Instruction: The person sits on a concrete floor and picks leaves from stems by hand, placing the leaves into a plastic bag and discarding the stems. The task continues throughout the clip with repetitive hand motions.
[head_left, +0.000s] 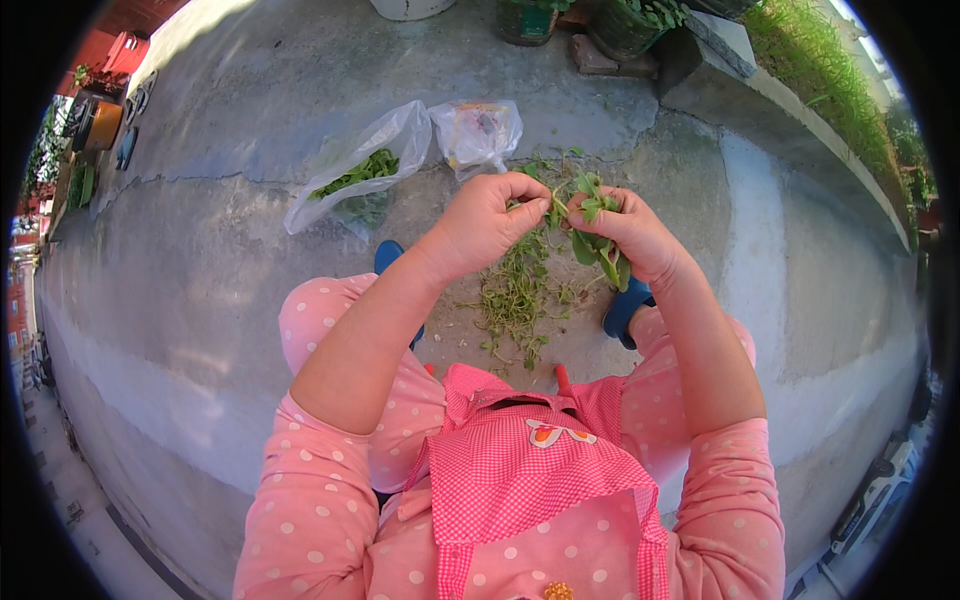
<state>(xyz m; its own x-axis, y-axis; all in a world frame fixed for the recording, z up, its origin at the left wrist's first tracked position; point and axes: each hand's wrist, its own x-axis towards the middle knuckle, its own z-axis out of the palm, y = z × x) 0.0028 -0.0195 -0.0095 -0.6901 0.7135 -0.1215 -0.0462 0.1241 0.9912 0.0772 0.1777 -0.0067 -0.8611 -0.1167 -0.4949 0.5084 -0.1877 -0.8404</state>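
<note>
My right hand (634, 236) holds a small bunch of leafy greens (600, 255), its leaves sticking out above and below the fingers. Close beside it, my left hand (491, 221) pinches a pale green stem (557, 206) between thumb and forefinger. A bit of green also shows under the left fingers. On the concrete below both hands lies a loose heap of thin stems and leaves (517, 292). An open clear plastic bag (414, 131) rests to the left with picked green leaves (367, 171) in it. Beyond my hands sits another crumpled plastic bag (480, 131), its contents unclear.
My blue shoes (388, 255) flank the heap on the concrete ground (225, 262). Potted plants (626, 30) stand on bricks at the far side, near a white container (411, 6). A low concrete curb (787, 124) borders grass at right. Slippers (127, 146) lie far left.
</note>
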